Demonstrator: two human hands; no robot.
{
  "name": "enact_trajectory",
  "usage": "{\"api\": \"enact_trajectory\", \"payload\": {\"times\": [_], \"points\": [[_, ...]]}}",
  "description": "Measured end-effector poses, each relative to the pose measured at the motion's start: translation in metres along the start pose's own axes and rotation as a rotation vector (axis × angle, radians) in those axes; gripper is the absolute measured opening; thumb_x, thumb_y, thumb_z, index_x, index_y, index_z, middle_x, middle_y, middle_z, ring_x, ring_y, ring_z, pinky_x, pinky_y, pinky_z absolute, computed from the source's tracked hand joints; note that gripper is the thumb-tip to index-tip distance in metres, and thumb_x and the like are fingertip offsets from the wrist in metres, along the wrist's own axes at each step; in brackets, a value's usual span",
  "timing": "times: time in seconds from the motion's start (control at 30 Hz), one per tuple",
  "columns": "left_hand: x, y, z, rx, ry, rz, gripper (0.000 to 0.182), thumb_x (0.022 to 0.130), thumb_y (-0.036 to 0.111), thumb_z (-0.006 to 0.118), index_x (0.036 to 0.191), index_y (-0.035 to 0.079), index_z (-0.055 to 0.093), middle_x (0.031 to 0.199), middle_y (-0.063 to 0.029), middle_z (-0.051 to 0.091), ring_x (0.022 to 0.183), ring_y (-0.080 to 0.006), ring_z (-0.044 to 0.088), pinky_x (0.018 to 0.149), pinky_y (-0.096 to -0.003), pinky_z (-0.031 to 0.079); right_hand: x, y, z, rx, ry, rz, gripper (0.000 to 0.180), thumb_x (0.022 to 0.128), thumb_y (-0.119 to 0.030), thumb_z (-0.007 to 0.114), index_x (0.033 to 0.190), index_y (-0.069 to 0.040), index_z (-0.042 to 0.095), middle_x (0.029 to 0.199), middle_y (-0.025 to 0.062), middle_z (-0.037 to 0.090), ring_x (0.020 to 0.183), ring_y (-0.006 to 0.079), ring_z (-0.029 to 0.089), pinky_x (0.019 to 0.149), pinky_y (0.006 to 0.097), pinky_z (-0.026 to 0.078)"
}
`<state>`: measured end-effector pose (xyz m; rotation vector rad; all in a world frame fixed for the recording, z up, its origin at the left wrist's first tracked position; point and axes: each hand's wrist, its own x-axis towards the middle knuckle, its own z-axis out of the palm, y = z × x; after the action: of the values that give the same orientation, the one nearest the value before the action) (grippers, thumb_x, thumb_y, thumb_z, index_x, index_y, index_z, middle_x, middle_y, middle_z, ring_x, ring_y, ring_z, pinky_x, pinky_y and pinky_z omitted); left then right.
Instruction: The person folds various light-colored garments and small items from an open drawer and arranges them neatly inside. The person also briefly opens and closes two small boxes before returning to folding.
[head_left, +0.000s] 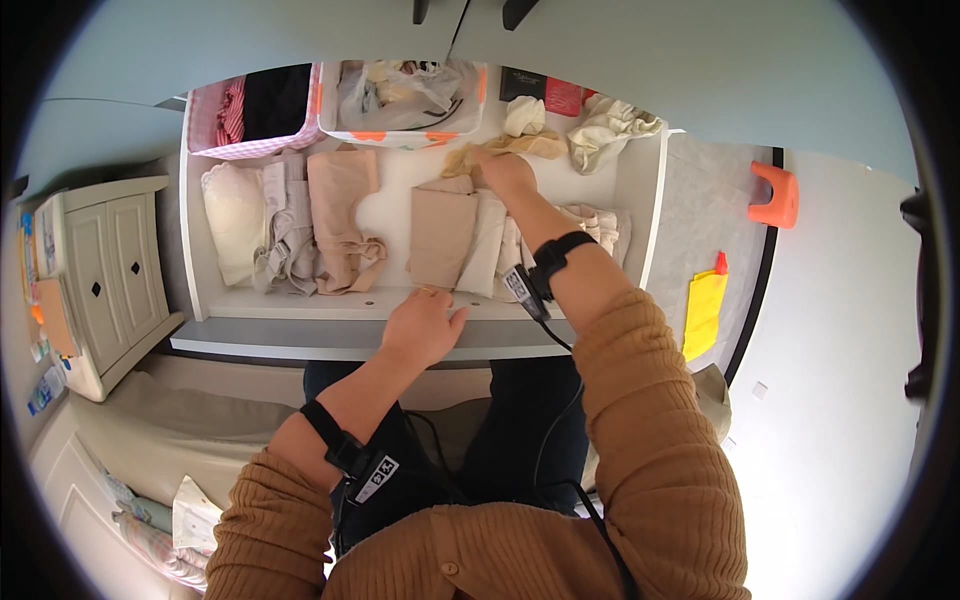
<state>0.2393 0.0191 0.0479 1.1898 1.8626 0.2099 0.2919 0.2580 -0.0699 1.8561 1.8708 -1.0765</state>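
Note:
An open white drawer (193, 247) lies before me, holding folded clothes. My left hand (424, 322) rests over its front edge, thumb apart, fingertips at the lower end of a folded beige garment (442, 232). Farther in, my right hand (508, 176) reaches down with its fingers against a crumpled tan sheer fabric (544, 145); its grip is partly hidden. Under my right forearm stands a row of folded pale garments (484, 247). To the left lie a cream bra (232, 217), a grey-lilac bra (287, 217) and a beige strapped garment (341, 202).
At the drawer's back are a pink checked bin (255, 144) and a white-and-orange bin (405, 139) with a plastic bag. Boxes (562, 96) and crumpled cream cloth (604, 135) lie back right. Cabinet doors (300, 45) overhang the back. An orange stool (784, 196) stands right.

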Motion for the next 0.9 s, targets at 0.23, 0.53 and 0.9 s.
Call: {"api": "enact_trajectory", "payload": {"times": [0.23, 0.53, 0.9], "points": [[-0.001, 0.000, 0.001, -0.024, 0.022, 0.021, 0.027, 0.083, 0.028, 0.057, 0.086, 0.002, 0.061, 0.090, -0.0102, 0.061, 0.084, -0.0288, 0.059, 0.073, -0.0379, 0.048, 0.042, 0.005, 0.013, -0.026, -0.125, 0.126, 0.052, 0.076, -0.047, 0.055, 0.101, -0.001, 0.061, 0.101, 0.0151, 0.063, 0.088, 0.0257, 0.061, 0.077, 0.0351, 0.047], [0.044, 0.011, -0.026, -0.602, -0.083, -0.196, 0.032, 0.085, 0.034, 0.056, 0.096, 0.004, 0.060, 0.096, -0.0064, 0.061, 0.086, -0.0177, 0.057, 0.076, -0.0305, 0.045, -0.019, 0.036, -0.035, 1.037, -0.028, 0.164, 0.024, 0.077, -0.025, 0.057, 0.091, -0.005, 0.057, 0.082, 0.0063, 0.060, 0.072, 0.0201, 0.060, 0.057, 0.0345, 0.048], [0.120, 0.031, -0.018, -1.431, 0.007, -0.355, 0.029, 0.087, 0.017, 0.050, 0.113, 0.002, 0.048, 0.090, -0.0068, 0.058, 0.083, -0.0158, 0.056, 0.073, -0.0310, 0.047, -0.025, 0.034, -0.104, 0.189, -0.434, 0.065, 0.058, 0.075, -0.054, 0.061, 0.096, 0.000, 0.060, 0.084, 0.0077, 0.063, 0.072, 0.0178, 0.061, 0.066, 0.0316, 0.048]]}}
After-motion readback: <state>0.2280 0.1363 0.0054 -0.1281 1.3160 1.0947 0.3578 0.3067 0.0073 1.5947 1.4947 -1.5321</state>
